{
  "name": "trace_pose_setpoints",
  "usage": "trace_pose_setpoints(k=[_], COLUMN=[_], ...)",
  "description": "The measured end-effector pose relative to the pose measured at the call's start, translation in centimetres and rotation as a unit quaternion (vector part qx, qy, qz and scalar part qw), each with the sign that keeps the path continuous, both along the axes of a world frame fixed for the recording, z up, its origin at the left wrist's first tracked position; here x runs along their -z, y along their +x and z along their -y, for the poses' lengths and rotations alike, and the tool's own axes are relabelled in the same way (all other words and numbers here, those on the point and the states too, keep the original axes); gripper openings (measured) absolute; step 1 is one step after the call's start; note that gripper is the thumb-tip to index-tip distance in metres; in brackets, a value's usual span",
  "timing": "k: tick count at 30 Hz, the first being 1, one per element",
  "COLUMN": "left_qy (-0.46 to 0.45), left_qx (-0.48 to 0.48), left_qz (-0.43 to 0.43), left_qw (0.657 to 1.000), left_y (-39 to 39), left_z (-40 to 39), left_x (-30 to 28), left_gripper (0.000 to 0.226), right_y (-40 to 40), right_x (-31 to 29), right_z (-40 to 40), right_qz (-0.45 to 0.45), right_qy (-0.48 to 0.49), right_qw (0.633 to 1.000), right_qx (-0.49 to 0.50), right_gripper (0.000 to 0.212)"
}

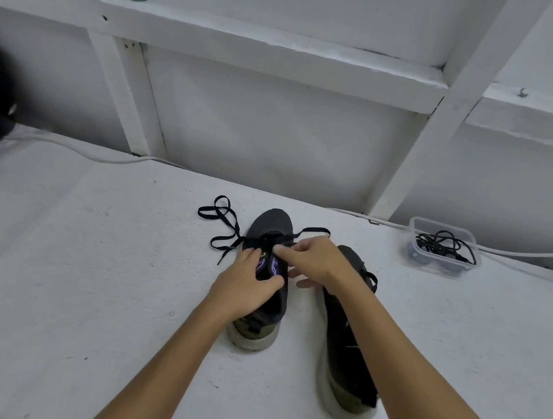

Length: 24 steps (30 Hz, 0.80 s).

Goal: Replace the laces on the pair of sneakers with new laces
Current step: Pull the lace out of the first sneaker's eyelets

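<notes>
- Two dark sneakers stand side by side on the white table (88,274), toes pointing away from me.
- The left sneaker (271,229) has a black lace (222,218) threaded near its toe; the loose ends trail onto the table, a looped length to the left and a shorter end to the right.
- My left hand (245,285) grips the left sneaker at its opening: fingers along the outer side, thumb curled over the edge beside the purple-marked tongue (267,263).
- My right hand (314,260) rests over the same sneaker's lacing area, fingers bent and pointing left. Whether the fingertips pinch the lace cannot be determined; they lie on it or just beside it.
- The right sneaker (344,355) lies partly under my right forearm; a dark lace shows at its upper part.
- A clear plastic box (444,225) sits well apart at the right rear, holding a tangle of black laces (443,244).
- A white cable (78,151) runs along the table's rear edge by the wall.
</notes>
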<state>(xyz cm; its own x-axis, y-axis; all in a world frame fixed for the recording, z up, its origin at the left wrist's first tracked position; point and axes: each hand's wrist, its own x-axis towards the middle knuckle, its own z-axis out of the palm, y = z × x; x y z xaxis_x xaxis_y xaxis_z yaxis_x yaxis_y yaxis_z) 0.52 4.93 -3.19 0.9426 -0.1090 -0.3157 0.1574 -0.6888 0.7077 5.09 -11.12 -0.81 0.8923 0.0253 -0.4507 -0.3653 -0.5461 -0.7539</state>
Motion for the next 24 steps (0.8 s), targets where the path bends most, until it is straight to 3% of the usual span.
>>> trace_pose_setpoints(k=[5, 8, 10, 13, 16, 20, 22, 24], left_qy=[-0.005, -0.008, -0.014, -0.006, 0.004, 0.005, -0.005, -0.007], left_qx=[0.001, -0.004, -0.009, -0.006, -0.002, 0.002, 0.000, 0.000], left_qz=[-0.004, -0.014, -0.010, -0.003, -0.001, -0.001, -0.001, -0.004], left_qw=[1.000, 1.000, 1.000, 1.000, 1.000, 1.000, 1.000, 1.000], left_y=[-0.2, -0.2, -0.3, -0.3, -0.2, -0.2, -0.2, -0.2], left_z=[-0.1, -0.2, -0.1, 0.0, 0.0, 0.0, -0.1, -0.1], left_x=[0.1, -0.1, -0.1, -0.1, -0.2, -0.2, -0.1, 0.0], left_gripper=[0.040, 0.061, 0.054, 0.037, 0.048, 0.049, 0.045, 0.058], right_y=[1.0, 2.3, 2.6, 1.3, -0.1, 0.2, 0.6, 1.1], right_x=[1.3, 1.0, 0.1, -0.6, -0.2, 0.8, 0.7, 0.2], right_z=[-0.8, 1.1, 2.6, 2.5, 0.3, -1.6, -1.6, -0.7], right_qz=[0.078, 0.173, 0.167, 0.040, -0.002, 0.075, 0.073, 0.099], right_qy=[-0.026, -0.025, 0.011, 0.004, 0.011, -0.020, -0.002, 0.033], right_qw=[0.997, 0.971, 0.955, 0.989, 1.000, 0.997, 0.996, 0.985], right_qx=[0.007, 0.166, 0.246, 0.143, 0.027, 0.028, 0.052, 0.135], right_gripper=[0.020, 0.021, 0.023, 0.033, 0.037, 0.018, 0.021, 0.026])
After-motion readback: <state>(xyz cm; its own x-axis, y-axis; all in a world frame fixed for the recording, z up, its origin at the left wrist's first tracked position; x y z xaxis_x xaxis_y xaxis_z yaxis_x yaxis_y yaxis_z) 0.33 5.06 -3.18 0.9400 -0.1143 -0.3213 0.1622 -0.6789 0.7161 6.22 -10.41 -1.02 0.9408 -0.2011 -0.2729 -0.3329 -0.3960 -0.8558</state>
